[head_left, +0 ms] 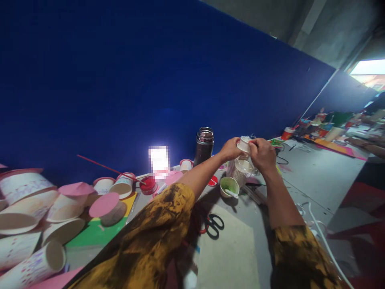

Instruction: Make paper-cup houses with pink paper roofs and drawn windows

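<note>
My left hand and my right hand are both closed on a white paper cup, one from each side. The cup sits at the top of a column of nested cups, with clear plastic film around part of it. Fingertips of both hands are partly hidden behind the cup. Just below the stack stands a paper cup with green inside, a white stick lying in it. A dark metal flask rises to the left of my left hand.
Black-handled scissors lie beside a pale sheet on the grey table. Several decorated paper cups crowd the left side. A bright lamp stands by the blue wall. A white cable runs at right; another person's arm is farther off.
</note>
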### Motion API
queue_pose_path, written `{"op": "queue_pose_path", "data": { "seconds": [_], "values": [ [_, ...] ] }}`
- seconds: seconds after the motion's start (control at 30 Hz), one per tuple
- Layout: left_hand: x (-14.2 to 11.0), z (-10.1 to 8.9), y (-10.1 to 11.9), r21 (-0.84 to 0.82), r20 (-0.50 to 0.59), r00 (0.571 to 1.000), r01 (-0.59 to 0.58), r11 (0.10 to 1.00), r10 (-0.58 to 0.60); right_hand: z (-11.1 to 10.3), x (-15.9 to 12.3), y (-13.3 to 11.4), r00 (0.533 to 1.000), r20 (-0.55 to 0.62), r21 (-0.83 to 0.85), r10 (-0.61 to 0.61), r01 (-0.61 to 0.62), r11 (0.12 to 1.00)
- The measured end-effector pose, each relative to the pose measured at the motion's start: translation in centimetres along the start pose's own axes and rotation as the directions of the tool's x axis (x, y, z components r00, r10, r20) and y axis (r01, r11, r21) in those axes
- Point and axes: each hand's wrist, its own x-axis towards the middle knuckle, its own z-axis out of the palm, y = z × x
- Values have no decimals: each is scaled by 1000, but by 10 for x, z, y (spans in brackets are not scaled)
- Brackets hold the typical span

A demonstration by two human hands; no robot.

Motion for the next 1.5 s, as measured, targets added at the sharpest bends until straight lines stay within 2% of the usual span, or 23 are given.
{"op": "queue_pose_path", "data": {
  "seconds": [0.17, 0.27, 0.37, 0.43, 0.5, 0.53, 0.57, 0.6, 0.63, 0.7, 0.73, 0.83, 1.03, 1.13, 1.27, 1.5],
  "values": [
    [1, -1, 2, 88, 6, 999, 50, 995, -51, -4, 9, 4, 998, 56, -1, 9, -9, 1000],
    [-6, -4, 11, 163, -11, 999, 51, 985, -50, -5, 9, 6, 992, 125, 4, -26, 25, 1000],
    [-23, -11, 28, 265, -83, 996, 33, 964, -11, -7, 1, 6, 978, 195, 24, -75, 72, 997],
    [-38, -17, 39, 344, -106, 993, -17, 939, 56, -12, -8, 3, 980, 183, 31, -82, 78, 996],
    [-55, -21, 45, 413, -38, 993, -86, 907, 111, -23, -18, -1, 989, 135, 18, -66, 64, 998],
    [-63, -23, 45, 442, 0, 992, -112, 890, 125, -30, -22, -4, 988, 146, 4, -56, 56, 998],
    [-71, -25, 44, 469, 26, 991, -128, 874, 131, -37, -25, -6, 974, 219, -20, -53, 59, 998],
    [-78, -26, 41, 493, 40, 991, -134, 860, 131, -43, -28, -9, 929, 366, -37, -55, 74, 997],
    [-85, -26, 37, 515, 47, 991, -133, 847, 127, -49, -30, -11, 865, 498, -45, -55, 89, 995],
    [-95, -24, 29, 550, 62, 992, -130, 825, 114, -57, -32, -15, 725, 686, -39, -61, 120, 992],
    [-98, -22, 25, 565, 72, 991, -133, 814, 111, -58, -32, -16, 688, 722, -32, -68, 132, 991],
    [-104, -14, 20, 607, 104, 986, -166, 777, 129, -58, -32, -19, 656, 748, -22, -98, 172, 985],
    [-105, -5, 23, 681, 147, 976, -219, 699, 162, -57, -31, -20, 696, 712, -75, -94, 208, 975],
    [-107, -6, 20, 722, 131, 976, -216, 658, 177, -60, -31, -21, 749, 660, -130, -57, 189, 973],
    [-111, -2, 11, 772, 57, 982, -158, 615, 181, -58, -36, -23, 826, 562, -170, -44, 167, 971],
    [-114, 4, -2, 776, 58, 985, -148, 614, 163, -41, -71, -22, 917, 390, -128, -90, 151, 980]
  ]
}}
